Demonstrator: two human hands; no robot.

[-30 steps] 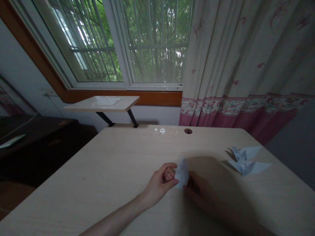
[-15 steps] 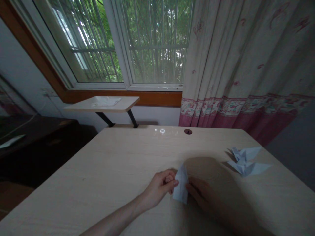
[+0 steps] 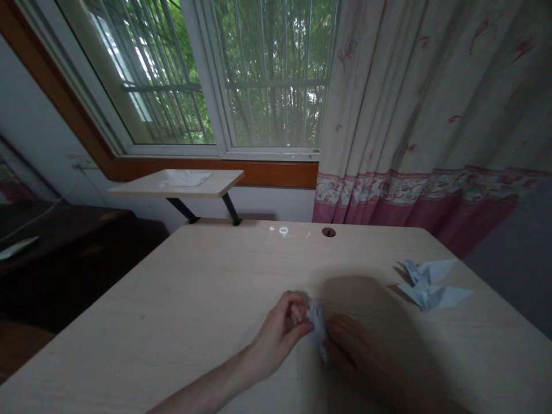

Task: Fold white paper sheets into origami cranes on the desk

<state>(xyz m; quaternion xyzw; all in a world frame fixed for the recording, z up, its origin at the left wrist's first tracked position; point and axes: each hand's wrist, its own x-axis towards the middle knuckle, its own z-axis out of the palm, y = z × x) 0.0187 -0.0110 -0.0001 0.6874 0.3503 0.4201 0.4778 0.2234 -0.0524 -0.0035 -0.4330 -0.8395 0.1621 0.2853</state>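
A small piece of folded white paper (image 3: 318, 329) is between my two hands, just above the desk; it is slightly blurred and seen nearly edge-on. My left hand (image 3: 287, 325) pinches its left side, thumb in front and fingers curled behind. On the other side my right hand (image 3: 348, 344), in shadow, grips the paper's right edge with thumb and fingers. To the right on the desk lie two folded paper cranes (image 3: 444, 296), close together with their pointed ends outspread.
The pale wooden desk (image 3: 207, 287) spreads under my hands. A raised shelf (image 3: 224, 183) with crumpled white paper (image 3: 185, 177) stands at its back left. A cable hole (image 3: 328, 232) is near the back edge. Behind are a barred window and a curtain (image 3: 388, 190).
The folded paper has turned from its broad face to a narrower, edge-on view. My left hand has shifted slightly and its fingers have lifted a little. The cranes have stayed put.
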